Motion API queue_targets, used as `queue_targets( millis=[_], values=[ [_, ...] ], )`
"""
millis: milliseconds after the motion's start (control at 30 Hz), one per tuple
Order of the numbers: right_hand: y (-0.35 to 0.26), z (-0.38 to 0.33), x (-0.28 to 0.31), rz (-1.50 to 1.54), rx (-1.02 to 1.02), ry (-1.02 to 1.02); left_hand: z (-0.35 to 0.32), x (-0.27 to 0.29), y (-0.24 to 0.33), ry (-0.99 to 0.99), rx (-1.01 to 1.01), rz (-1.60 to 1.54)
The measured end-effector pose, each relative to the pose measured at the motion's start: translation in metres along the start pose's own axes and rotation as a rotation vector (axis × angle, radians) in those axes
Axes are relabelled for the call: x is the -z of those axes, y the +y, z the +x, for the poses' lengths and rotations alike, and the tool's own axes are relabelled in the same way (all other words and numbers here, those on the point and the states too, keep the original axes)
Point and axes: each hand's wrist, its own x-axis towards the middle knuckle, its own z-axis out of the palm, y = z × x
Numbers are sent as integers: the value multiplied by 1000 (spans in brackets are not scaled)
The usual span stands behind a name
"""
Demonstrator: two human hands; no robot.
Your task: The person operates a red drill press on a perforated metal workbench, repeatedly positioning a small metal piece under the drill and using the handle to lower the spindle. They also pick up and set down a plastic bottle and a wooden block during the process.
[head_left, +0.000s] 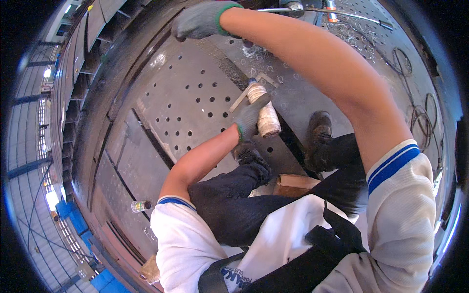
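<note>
- The left hand [249, 118] is clamping its gloved fingers round a wrapped cylinder [264, 115]; the right hand [200, 22] is resting well apart from it, farther forward and to the left, fingers curled; whether they are enclosing anything, I cannot tell.
- The cylinder is lying forward of the person's knees, to the right of the left hand and nearer the body than the right hand; its long axis is running away from the body, the far, dark tip leaning leftward; the left hand is plainly the nearer one.
- An L-shaped metal piece [238, 101] is showing behind the cylinder; a dark gap [289, 141] is running diagonally past its near end.
- The boots are limiting room, the left boot [250, 155] just below the left hand, the right boot [320, 131] to the cylinder's right; wider room is lying leftward, over the perforated plate [181, 105].
</note>
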Motion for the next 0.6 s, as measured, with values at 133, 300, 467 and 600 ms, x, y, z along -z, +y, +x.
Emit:
queue_targets(
  millis=[133,300,467,600],
  values=[
    [-2,14,-6,50,-101,7,7,13,-7,5,36,-9],
    [11,14,-25,46,-103,111,-8,-7,5,28,27,70],
    [0,19,-14,20,-105,-14,-3,4,4,20,88,11],
    [0,17,-17,-11,-126,2,-3,1,5,13,57,28]
  ],
)
